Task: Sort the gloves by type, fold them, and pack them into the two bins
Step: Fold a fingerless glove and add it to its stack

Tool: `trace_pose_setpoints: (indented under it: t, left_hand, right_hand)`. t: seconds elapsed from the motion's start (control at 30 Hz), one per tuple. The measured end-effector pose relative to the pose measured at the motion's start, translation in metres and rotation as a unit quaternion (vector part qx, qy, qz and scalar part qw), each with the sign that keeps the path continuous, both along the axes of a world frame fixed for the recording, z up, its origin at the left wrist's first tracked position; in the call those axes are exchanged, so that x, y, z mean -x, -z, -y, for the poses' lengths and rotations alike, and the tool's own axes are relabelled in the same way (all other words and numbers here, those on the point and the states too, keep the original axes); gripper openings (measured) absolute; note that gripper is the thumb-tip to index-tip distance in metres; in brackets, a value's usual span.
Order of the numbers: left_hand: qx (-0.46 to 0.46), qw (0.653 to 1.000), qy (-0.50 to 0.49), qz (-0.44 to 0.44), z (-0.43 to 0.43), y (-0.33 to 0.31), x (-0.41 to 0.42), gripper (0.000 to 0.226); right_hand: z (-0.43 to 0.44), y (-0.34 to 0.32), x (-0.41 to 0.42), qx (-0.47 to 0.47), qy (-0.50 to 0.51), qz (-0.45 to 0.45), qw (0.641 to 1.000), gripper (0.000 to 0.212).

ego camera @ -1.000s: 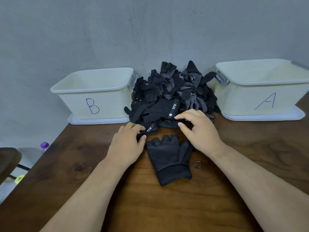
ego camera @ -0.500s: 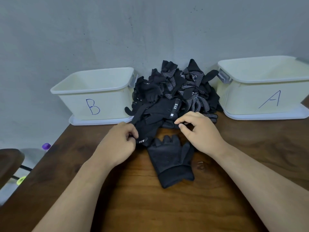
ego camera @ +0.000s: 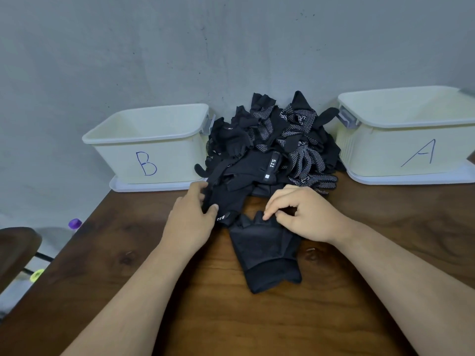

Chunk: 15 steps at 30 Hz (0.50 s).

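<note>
Centre of frame: tagged glove at the pile front is gripped by the left hand. Flat glove finger ends are pinched by the right hand.

A dark wooden table fills the lower frame, bearing a cream bin marked B at centre left and a cream bin marked A at right, a pile of black gloves between them and a single black glove flat at centre.
</note>
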<state>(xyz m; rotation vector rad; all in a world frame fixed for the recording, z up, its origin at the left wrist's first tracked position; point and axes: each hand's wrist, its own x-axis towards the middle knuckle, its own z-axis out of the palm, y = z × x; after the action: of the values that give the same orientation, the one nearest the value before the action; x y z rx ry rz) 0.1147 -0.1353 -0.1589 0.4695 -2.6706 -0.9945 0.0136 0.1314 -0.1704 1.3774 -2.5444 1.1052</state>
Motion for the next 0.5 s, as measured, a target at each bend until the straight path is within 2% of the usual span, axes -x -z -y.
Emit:
trace_pose_setpoints:
  t: [0.07, 0.17, 0.23, 0.33, 0.43, 0.5]
  left_hand:
    - [-0.014, 1.000, 0.005, 0.005, 0.002, 0.001, 0.002, 0.042]
    - [0.053, 0.998, 0.007, 0.013, 0.003, 0.001, 0.002, 0.029]
    - [0.103, 0.994, -0.006, 0.022, -0.002, 0.001, 0.000, 0.029]
    - [0.176, 0.984, -0.020, -0.005, -0.013, 0.000, -0.003, 0.036]
    - [0.193, 0.973, 0.072, -0.101, -0.026, -0.008, -0.008, 0.037]
    - [0.209, 0.958, 0.182, -0.077, -0.034, -0.010, -0.009, 0.040]
  right_hand:
    - [0.000, -0.001, 0.001, 0.005, 0.000, 0.006, 1.000, 0.035]
    - [0.001, 0.005, 0.005, 0.028, 0.079, -0.020, 0.996, 0.031]
    - [0.003, 0.009, 0.008, 0.007, 0.159, -0.065, 0.985, 0.026]
    - [0.004, 0.013, 0.011, -0.013, 0.203, -0.104, 0.974, 0.025]
    - [0.003, 0.009, 0.008, -0.056, 0.192, -0.118, 0.973, 0.033]
    - [0.005, 0.006, 0.006, -0.119, 0.191, -0.145, 0.963, 0.038]
